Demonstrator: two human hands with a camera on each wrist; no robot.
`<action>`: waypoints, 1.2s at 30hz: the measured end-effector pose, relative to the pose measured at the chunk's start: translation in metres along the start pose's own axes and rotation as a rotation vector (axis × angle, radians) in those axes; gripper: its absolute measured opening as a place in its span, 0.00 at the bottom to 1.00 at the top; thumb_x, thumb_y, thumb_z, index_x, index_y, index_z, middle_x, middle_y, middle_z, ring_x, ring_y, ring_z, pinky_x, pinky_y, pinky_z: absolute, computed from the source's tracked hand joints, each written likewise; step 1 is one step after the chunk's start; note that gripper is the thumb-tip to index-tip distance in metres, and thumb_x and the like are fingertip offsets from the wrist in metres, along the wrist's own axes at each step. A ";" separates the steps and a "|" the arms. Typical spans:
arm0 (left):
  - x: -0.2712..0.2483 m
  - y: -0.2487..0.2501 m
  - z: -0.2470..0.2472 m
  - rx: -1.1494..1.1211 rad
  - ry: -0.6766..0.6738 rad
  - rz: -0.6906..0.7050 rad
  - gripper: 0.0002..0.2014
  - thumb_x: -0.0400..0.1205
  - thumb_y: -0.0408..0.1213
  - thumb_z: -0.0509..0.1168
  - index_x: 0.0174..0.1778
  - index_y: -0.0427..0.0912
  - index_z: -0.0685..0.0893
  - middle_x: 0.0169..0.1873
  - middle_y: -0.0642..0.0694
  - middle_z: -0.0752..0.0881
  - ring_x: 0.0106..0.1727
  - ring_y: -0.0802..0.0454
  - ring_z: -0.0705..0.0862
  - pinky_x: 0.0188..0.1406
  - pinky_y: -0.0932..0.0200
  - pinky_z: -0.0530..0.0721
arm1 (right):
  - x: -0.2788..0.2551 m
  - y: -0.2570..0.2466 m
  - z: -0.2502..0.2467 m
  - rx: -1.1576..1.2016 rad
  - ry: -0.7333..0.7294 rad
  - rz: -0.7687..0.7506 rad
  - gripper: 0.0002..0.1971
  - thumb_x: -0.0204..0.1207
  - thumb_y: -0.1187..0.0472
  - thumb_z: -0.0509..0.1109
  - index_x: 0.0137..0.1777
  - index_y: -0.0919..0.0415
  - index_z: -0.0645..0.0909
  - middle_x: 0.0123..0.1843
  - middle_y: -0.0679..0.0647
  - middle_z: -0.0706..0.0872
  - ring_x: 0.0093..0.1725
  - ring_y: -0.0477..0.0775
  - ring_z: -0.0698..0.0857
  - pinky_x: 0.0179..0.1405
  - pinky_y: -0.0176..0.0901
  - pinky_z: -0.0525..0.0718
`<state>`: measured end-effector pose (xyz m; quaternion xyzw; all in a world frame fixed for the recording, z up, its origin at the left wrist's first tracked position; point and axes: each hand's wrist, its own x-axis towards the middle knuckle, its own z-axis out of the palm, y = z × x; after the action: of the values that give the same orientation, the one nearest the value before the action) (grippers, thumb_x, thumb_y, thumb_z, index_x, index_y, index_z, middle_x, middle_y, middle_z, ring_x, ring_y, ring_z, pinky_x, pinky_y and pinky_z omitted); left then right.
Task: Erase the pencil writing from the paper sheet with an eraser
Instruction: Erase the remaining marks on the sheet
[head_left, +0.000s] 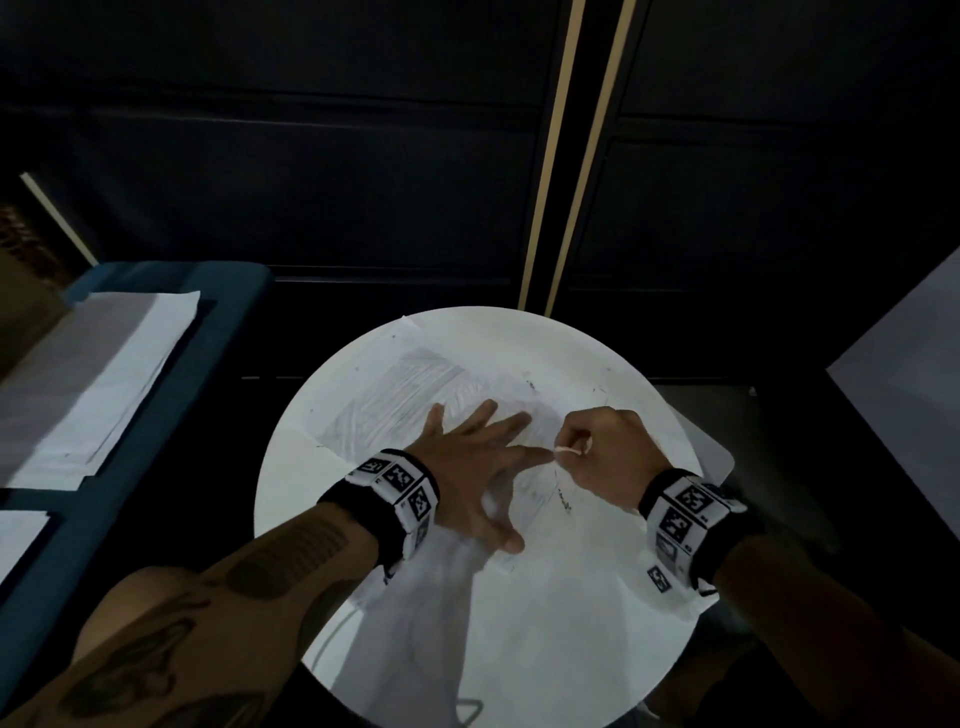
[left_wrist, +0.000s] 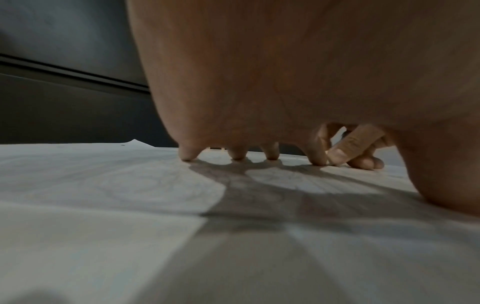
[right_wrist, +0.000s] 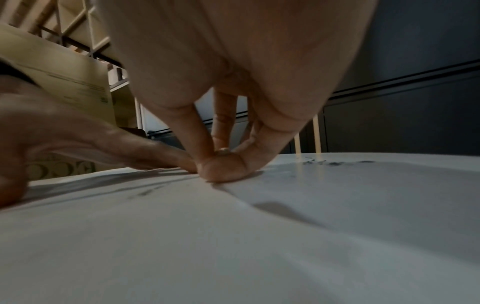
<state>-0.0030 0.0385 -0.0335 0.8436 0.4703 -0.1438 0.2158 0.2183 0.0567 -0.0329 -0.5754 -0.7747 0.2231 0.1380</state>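
On the table (head_left: 597, 597) the sheet (head_left: 395, 400) lies pinned by the left hand (head_left: 467, 467), fingers spread flat. The right hand (head_left: 608, 457) pinches the eraser (head_left: 569, 451) (barely visible) beside the forefinger. Short strokes away from it should avoid creasing.

Pretty dim room overall, only the round white table (head_left: 597, 597) catches light, apparently from overhead. The left hand (head_left: 467, 462) throws soft finger shadows across the paper sheet (left_wrist: 103, 185). Both wrist views are mushy up close, and the head view bends at its edges.
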 end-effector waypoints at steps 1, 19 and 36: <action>0.001 0.002 -0.002 0.013 -0.006 -0.009 0.57 0.70 0.76 0.72 0.87 0.78 0.40 0.91 0.59 0.32 0.91 0.44 0.29 0.81 0.13 0.37 | -0.003 -0.003 0.000 0.008 0.004 0.007 0.07 0.75 0.63 0.77 0.37 0.52 0.87 0.33 0.44 0.86 0.39 0.47 0.86 0.45 0.43 0.87; 0.010 0.000 0.003 0.012 0.010 -0.061 0.65 0.66 0.75 0.75 0.89 0.73 0.37 0.90 0.63 0.31 0.90 0.48 0.28 0.83 0.17 0.35 | -0.027 -0.042 0.003 -0.120 -0.251 -0.070 0.10 0.77 0.58 0.73 0.34 0.59 0.85 0.29 0.46 0.85 0.37 0.48 0.85 0.42 0.39 0.86; 0.010 -0.001 0.006 -0.007 0.022 -0.061 0.65 0.65 0.75 0.75 0.88 0.74 0.36 0.89 0.65 0.30 0.90 0.50 0.26 0.83 0.18 0.32 | -0.033 -0.050 0.005 -0.181 -0.309 -0.052 0.08 0.77 0.56 0.70 0.38 0.58 0.83 0.39 0.51 0.87 0.43 0.52 0.87 0.45 0.53 0.90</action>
<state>0.0007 0.0433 -0.0439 0.8295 0.4989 -0.1392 0.2090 0.1840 0.0126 -0.0104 -0.5240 -0.8183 0.2344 -0.0294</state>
